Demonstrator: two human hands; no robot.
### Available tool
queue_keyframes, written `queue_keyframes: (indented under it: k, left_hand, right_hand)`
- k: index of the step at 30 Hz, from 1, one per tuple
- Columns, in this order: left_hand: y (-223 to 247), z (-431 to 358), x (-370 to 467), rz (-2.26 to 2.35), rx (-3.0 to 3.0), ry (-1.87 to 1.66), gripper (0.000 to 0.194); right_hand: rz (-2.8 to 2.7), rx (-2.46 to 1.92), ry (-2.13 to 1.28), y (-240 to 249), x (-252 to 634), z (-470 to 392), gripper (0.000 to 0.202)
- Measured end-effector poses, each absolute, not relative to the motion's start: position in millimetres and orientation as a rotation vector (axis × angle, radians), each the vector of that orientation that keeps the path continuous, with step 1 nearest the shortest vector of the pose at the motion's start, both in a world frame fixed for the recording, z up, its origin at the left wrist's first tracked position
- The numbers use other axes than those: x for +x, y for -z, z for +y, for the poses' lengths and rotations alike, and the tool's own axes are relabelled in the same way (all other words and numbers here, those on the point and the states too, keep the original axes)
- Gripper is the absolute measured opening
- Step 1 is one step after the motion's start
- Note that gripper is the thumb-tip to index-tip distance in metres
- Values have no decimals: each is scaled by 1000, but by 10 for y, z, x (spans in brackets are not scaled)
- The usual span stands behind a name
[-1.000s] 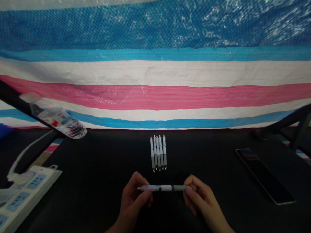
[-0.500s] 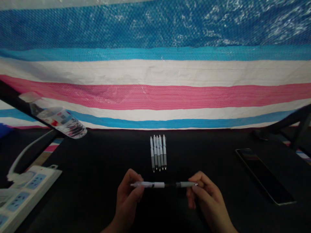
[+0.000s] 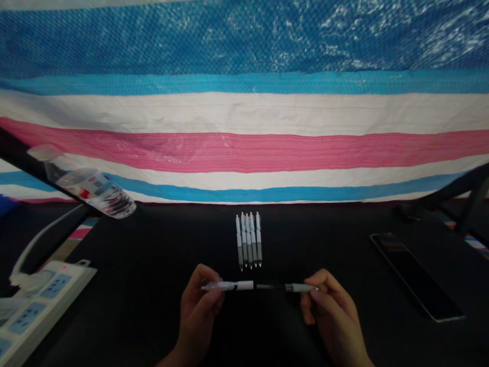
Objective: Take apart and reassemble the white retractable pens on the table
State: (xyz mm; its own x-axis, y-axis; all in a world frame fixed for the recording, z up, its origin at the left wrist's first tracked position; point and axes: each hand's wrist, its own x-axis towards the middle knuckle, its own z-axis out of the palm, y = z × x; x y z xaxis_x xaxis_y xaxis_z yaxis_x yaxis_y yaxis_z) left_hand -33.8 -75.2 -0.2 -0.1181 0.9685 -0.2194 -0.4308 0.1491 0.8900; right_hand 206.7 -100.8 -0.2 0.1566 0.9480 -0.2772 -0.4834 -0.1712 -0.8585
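Pinched in my left hand (image 3: pixel 201 311) is a white pen barrel (image 3: pixel 244 285), its clicker end toward the left. My right hand (image 3: pixel 330 311) grips the grey front section of the pen (image 3: pixel 300 288) by its tip, and a dark refill (image 3: pixel 269 287) sticks out of it to the left. The refill's free end lies level with the barrel's open end, a small gap between them. Beyond both hands, several white pens with grey grips (image 3: pixel 249 242) lie side by side on the black table (image 3: pixel 160 265), tips toward me.
A white power strip (image 3: pixel 57 306) with a plugged cable is at the left. A water bottle (image 3: pixel 99 191) leans near a black frame bar at the back left. To the right lies a smartphone (image 3: pixel 414 278). A striped plastic sheet (image 3: pixel 244 114) hangs behind the table.
My hands have moved apart, the barrel left and the grey section right. The refill's end now shows clear of the barrel. The row of pens stays where it was.
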Motion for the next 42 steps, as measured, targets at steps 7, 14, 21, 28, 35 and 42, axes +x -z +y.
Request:
queue_keyframes:
  k: [7,14,21,28,35,42]
  left_hand:
    - [33,-751,-342,1083,657,-1361,24]
    - [116,-803,-362,1065,776,-1201,26]
    - [196,-845,-380,1028,985,-1065,26]
    - [186,-813,-406,1003,961,-1056,29]
    - [175,-822,-385,967,964,-1078,31]
    - [145,-805,-366,1003,907,-1120,32]
  right_hand:
    - [-632,-1059,-1393,-24,2061,-1007,25]
    - [-924,-1061,-1492,-16,2055,-1032,22]
    - [-1291,-1153,-1391,-4,2013,-1064,24]
    - [-1525,-1306,-1276,55,2055,-1063,30]
    - [-1637,-1316,-1332,48,2026,-1059,57]
    - [-1607,-1344,-1267,33,2021,-1055,40]
